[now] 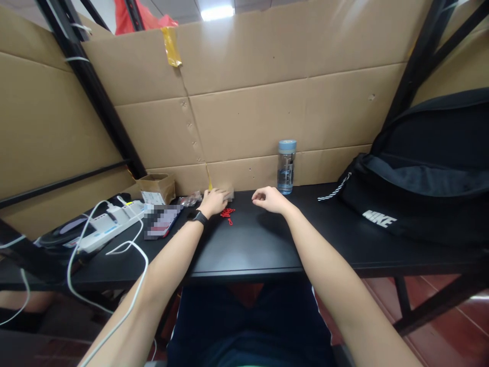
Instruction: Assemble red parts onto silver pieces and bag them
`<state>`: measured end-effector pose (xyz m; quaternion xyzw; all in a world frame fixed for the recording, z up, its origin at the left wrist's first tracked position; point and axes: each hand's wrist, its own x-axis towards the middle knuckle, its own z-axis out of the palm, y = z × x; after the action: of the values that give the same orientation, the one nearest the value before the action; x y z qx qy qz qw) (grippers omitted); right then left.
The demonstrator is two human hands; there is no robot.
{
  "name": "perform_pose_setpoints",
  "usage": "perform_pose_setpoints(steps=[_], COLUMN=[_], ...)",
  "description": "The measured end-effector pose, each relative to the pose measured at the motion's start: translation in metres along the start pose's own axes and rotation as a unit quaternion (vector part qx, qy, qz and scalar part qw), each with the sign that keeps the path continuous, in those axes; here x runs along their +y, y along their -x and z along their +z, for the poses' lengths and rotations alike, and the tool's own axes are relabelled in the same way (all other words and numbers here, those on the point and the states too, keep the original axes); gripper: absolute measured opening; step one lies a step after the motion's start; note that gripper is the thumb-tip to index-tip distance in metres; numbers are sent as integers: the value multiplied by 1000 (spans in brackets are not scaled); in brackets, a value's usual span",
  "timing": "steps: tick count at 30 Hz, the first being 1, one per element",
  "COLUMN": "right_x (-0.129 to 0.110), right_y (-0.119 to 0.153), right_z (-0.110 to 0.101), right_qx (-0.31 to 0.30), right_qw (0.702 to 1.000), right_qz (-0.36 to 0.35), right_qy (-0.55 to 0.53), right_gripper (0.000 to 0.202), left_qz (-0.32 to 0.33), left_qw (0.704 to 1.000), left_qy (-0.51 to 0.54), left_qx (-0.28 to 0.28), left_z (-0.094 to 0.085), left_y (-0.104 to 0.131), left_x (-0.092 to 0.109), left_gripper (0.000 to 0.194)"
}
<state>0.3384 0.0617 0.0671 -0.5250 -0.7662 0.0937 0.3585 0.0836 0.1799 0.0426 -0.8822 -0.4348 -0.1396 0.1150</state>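
Note:
On the black table, my left hand [215, 202] lies palm down with its fingers stretched out, and a dark watch is on that wrist. Its fingertips reach a small translucent item [229, 192] against the cardboard, whose kind I cannot make out. A bunch of thin red cord [227, 213] lies just right of and below the left hand. My right hand [270, 199] hovers over the table to the right of the cord. Its fingers are loosely curled, with a gap to the thumb and nothing visible between them. Clear plastic packets [190, 199] lie left of my left hand.
A water bottle [286, 168] stands behind my right hand. At the right sits a black backpack [416, 188]. On the left are a small cardboard box [157, 187], a phone [163, 222], and a white power strip [109, 229] with loose cables. Cardboard panels [244, 117] wall the back.

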Motion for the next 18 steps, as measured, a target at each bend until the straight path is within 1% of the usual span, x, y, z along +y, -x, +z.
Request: perform_pose_setpoints(steps=[3,5,9,11,12,14,15,18], right_x=[1,3,15,23,28,39,45,60], right_y=[0,-1,-3,-3,-3,-1,0,5], right_z=[1,1,-2,-7,-9,-15,-18,-23], right_qx=[-5,-2,1,0,-2,-15,-28,-83], right_qw=[1000,1000,1000,999,998,993,990,982], right_qz=[-2,-1,27,50,62,89,104,139], right_qy=[-2,-5,-4,11,26,70,89,98], right_gripper=[10,10,12,14,15,22,29,55], left_qz=[-24,-52,-117,-138,-142,-122,-88,63], left_qw=[1000,998,985,974,969,963,967,979], left_qy=[10,21,52,59,61,65,69,84], left_qx=[12,37,120,168,193,231,229,177], left_z=[3,2,-8,-17,-22,-31,-34,-37], left_y=[2,5,14,21,25,31,34,41], left_x=[-7,-13,-27,-27,-24,-9,3,47], left_gripper=[49,52,56,55,54,50,48,38])
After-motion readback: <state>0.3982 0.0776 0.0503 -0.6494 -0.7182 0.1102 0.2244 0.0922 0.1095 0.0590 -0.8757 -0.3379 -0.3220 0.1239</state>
